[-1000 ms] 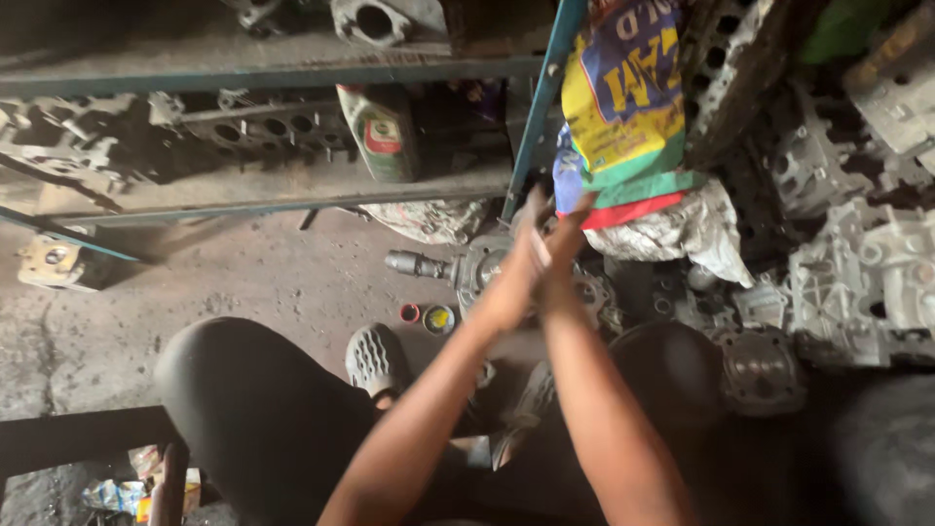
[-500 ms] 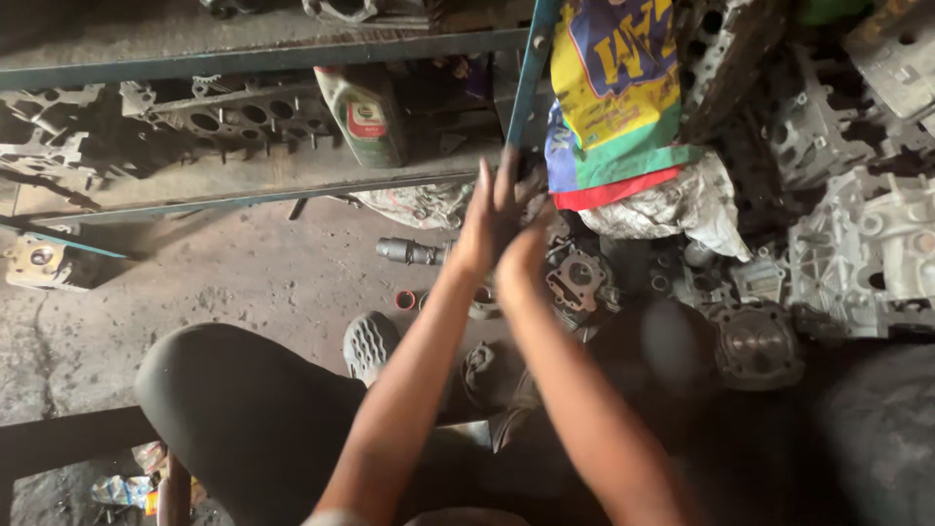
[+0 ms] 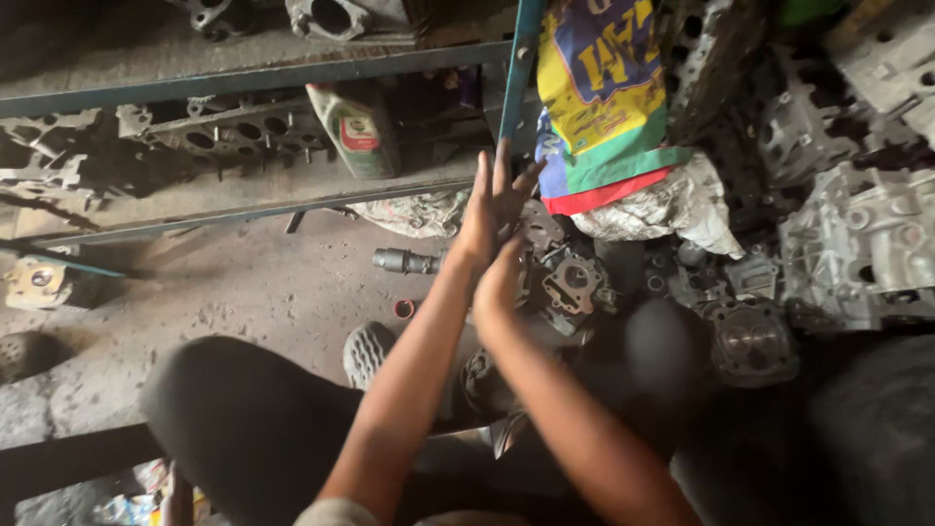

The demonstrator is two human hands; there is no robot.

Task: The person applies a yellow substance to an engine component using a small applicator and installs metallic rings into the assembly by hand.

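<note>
Two empty hands: left hand [image 3: 492, 200] fingers spread open; right hand [image 3: 502, 278] blurred, grip unclear, engine part [image 3: 575, 282] at three o'clock

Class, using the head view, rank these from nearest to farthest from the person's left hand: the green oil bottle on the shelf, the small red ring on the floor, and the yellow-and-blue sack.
Measured from the left hand:
1. Yellow-and-blue sack, just to its right, hanging over the parts pile.
2. Small red ring, below and left, on the floor.
3. Green oil bottle, upper left, on the shelf.
The ring and bottle are nearly too close to call.
</note>
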